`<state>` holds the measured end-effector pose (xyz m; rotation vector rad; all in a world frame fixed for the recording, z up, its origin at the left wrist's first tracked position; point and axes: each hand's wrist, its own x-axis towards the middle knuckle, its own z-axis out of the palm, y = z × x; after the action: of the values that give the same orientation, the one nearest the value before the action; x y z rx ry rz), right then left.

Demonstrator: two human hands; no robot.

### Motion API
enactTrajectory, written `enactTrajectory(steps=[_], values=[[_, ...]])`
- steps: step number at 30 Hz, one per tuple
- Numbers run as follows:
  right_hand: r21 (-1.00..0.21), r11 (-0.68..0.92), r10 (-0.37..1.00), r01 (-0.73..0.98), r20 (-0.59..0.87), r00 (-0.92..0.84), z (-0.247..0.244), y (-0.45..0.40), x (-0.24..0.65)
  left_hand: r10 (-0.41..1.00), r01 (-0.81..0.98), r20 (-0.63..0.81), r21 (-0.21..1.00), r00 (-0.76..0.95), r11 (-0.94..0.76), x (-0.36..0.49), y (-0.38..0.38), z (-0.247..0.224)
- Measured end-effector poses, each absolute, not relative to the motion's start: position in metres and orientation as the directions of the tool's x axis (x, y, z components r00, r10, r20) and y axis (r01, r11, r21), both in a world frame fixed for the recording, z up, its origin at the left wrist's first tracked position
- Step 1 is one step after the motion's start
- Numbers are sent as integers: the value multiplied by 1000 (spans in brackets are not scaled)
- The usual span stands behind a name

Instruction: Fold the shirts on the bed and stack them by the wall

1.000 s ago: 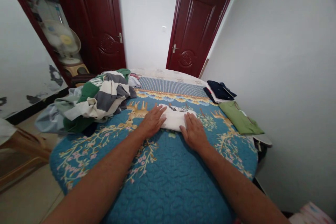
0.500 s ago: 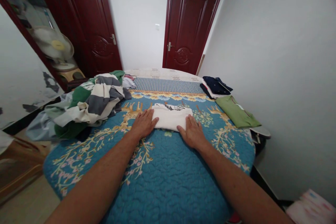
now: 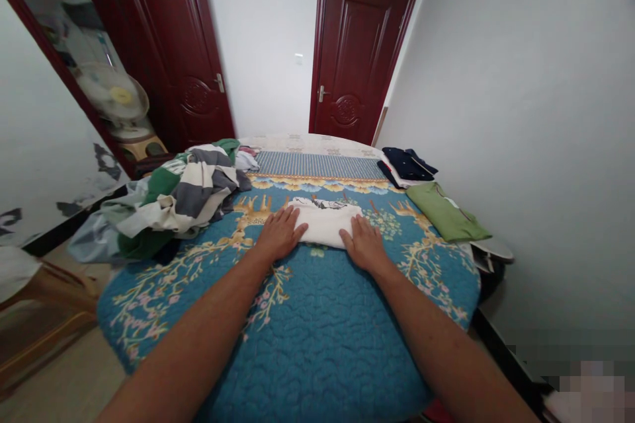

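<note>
A white cloth with a black print along its far edge (image 3: pixel 325 223) lies folded into a compact rectangle on the blue patterned cover (image 3: pixel 317 317). My left hand (image 3: pixel 282 234) rests on its left end, fingers spread and thumb pointing inward. At the right end lies my right hand (image 3: pixel 364 242), also with its fingers apart and its thumb on the cloth. Neither hand is closed round the fabric.
A loose heap of green, grey and white clothes (image 3: pixel 183 192) fills the table's left side. Folded dark clothes (image 3: pixel 407 164) and a folded green garment (image 3: pixel 446 213) lie at the right edge. A wooden chair (image 3: pixel 54 297) stands at the left.
Both hands have shifted slightly inward over the ends of the white cloth. The view has tilted up a little, showing more of the wall clock.
</note>
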<state>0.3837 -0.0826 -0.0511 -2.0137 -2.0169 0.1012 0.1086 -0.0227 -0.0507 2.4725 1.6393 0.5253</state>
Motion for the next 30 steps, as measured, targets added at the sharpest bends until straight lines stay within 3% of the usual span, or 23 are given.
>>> enactTrajectory(steps=[6,11,15,19,21,24,27,30], values=[[-263,-70,960,962,243,137,-36,-85,391,918,921,368,286,149,-265,104,-35,-25],[-331,-95,963,939,209,171,-27,-87,401,966,950,243,274,85,-152,107,-65,-4],[-339,-113,977,934,131,166,-23,-89,401,936,945,350,294,35,-145,114,-80,1],[-371,-75,985,925,119,128,-22,-89,402,981,887,182,441,63,-138,119,-81,-4],[-417,-63,984,907,126,126,-22,-87,405,996,757,64,647,60,-88,123,-80,-9],[-536,-38,982,843,136,131,-26,-86,406,1000,390,-16,921,-13,20,132,-78,-16],[-713,11,986,701,122,109,-32,-91,391,988,43,20,999,-155,-13,141,-72,-20],[-827,128,985,547,170,26,-38,-102,361,970,-329,-78,944,-231,-2,145,-60,-21]])
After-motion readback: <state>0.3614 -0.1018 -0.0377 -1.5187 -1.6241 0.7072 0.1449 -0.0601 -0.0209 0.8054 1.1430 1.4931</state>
